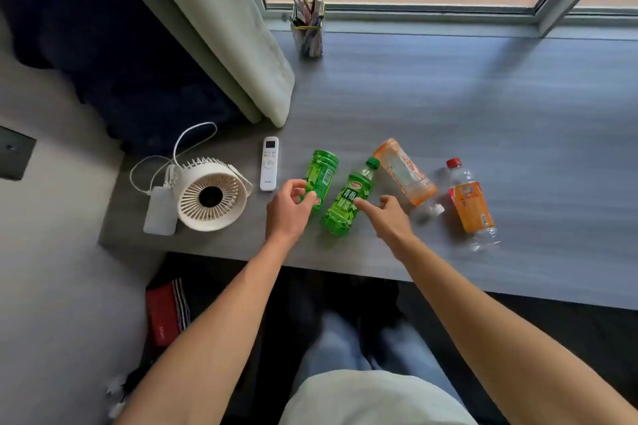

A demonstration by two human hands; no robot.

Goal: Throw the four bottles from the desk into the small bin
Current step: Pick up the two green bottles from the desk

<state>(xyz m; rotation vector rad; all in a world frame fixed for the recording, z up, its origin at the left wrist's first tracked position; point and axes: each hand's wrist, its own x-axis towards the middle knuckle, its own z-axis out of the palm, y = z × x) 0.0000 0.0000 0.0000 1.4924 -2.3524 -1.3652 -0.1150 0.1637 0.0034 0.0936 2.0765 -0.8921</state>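
Several plastic bottles lie on the grey desk. A green bottle lies at the left, with my left hand at its near end, thumb and fingers curled around the neck but apart. A second green bottle with a green cap lies beside it; my right hand touches its label with one fingertip, fingers spread. Further right lie an orange-tinted bottle with a white cap and a clear bottle with an orange label and red cap. No bin is in view.
A white desk fan with its cable and a white power bank stand at the desk's left end. A white remote lies beside the left green bottle. A pen holder stands by the window, a curtain hangs left.
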